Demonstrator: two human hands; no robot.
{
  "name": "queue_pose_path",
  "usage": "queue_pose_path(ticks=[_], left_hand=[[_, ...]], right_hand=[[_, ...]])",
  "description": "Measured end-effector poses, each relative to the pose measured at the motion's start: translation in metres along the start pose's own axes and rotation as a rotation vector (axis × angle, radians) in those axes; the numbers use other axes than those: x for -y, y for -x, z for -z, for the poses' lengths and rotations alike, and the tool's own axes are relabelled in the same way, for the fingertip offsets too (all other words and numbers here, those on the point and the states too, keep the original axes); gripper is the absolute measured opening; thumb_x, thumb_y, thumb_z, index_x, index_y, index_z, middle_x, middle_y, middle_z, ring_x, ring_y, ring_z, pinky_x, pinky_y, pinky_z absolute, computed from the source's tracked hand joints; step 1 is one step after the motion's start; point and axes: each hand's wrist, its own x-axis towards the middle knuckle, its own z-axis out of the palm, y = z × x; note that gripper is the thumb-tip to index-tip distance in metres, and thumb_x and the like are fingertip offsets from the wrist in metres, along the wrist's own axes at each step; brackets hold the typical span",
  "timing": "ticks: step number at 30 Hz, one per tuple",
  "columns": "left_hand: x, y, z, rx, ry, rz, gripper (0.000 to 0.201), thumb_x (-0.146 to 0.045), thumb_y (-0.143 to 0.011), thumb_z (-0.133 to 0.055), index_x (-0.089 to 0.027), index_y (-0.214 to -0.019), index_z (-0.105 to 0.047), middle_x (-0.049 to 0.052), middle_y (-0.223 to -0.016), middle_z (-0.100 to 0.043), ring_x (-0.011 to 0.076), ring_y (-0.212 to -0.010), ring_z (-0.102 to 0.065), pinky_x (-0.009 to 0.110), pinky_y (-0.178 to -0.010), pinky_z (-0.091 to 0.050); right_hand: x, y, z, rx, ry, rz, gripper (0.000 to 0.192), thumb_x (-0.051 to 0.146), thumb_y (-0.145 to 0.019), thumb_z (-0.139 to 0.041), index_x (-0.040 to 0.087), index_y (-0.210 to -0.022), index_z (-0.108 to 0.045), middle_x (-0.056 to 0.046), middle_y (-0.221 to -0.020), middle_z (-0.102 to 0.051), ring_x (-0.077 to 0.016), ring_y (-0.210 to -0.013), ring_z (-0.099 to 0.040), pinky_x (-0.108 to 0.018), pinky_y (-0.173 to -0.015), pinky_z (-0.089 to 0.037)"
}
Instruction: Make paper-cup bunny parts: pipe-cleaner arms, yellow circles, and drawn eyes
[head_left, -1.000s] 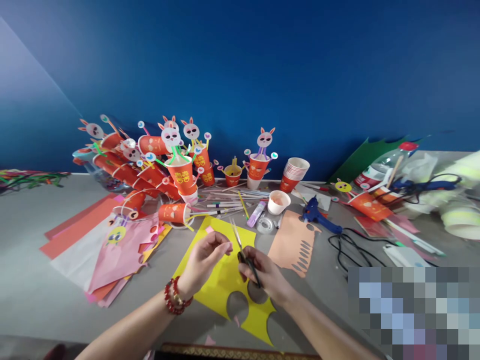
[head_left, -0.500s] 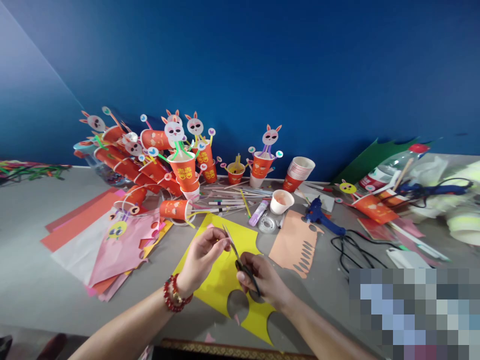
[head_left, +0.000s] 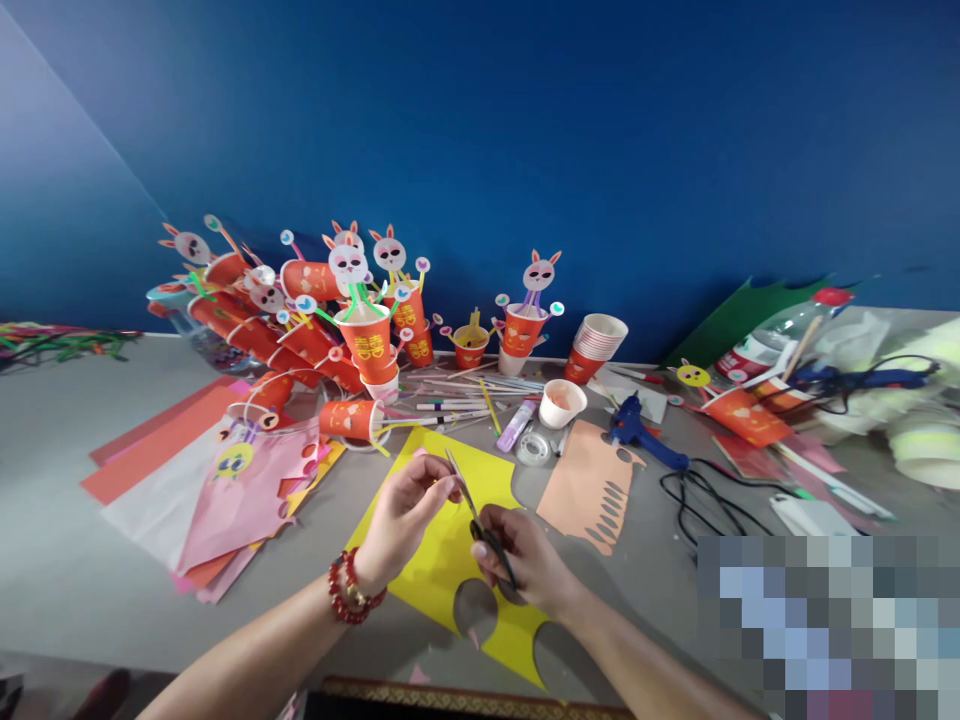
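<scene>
Scissors (head_left: 471,505) sit in the right hand (head_left: 525,560), fingers closed through the dark loops, thin metal blades slanting up and away toward the left hand (head_left: 405,510). That hand pinches a tiny paper scrap, too small to make out, at the blade tips. Beneath both lies matte yellow paper (head_left: 442,560) with round cut-outs.

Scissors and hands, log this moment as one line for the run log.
right hand: holds scissors | left hand: pinches small paper piece at blades | under: yellow paper sheet with cut-outs | nearby: tape roll, blue glue gun
</scene>
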Motion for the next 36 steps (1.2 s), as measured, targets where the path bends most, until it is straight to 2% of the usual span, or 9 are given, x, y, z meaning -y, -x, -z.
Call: queue_pose_path(ticks=[8,16,36], left_hand=[[-0.002,0.0,0.0,-0.014,0.01,0.038,0.024,-0.036,-0.091,-0.064,-0.016,-0.077,-0.061,0.004,-0.08,-0.06,0.0148,-0.075,-0.058,0.027,-0.073,-0.048],[-0.003,-0.001,0.002,-0.027,0.021,0.055,0.024,-0.037,-0.09,-0.065,-0.016,-0.079,-0.061,0.003,-0.081,-0.06,0.0139,-0.073,-0.057,0.027,-0.071,-0.048],[-0.002,-0.001,0.004,-0.049,0.049,0.098,0.026,-0.04,-0.088,-0.066,-0.016,-0.081,-0.06,0.003,-0.081,-0.06,0.0137,-0.07,-0.057,0.027,-0.069,-0.05]], right_hand=[[0.0,0.001,0.0,-0.011,-0.009,0.001,0.061,0.073,-0.067,-0.07,0.023,-0.065,-0.036,0.009,-0.051,-0.038,-0.0067,-0.041,-0.042,-0.019,-0.04,-0.028],[-0.008,0.0,0.005,-0.025,0.08,0.042,0.058,0.069,-0.072,-0.07,0.023,-0.065,-0.036,0.009,-0.05,-0.039,-0.0078,-0.04,-0.043,-0.019,-0.038,-0.026],[-0.015,-0.001,0.008,-0.008,0.106,0.05,0.054,0.062,-0.077,-0.07,0.024,-0.065,-0.034,0.009,-0.049,-0.037,-0.0078,-0.041,-0.041,-0.019,-0.04,-0.027]])
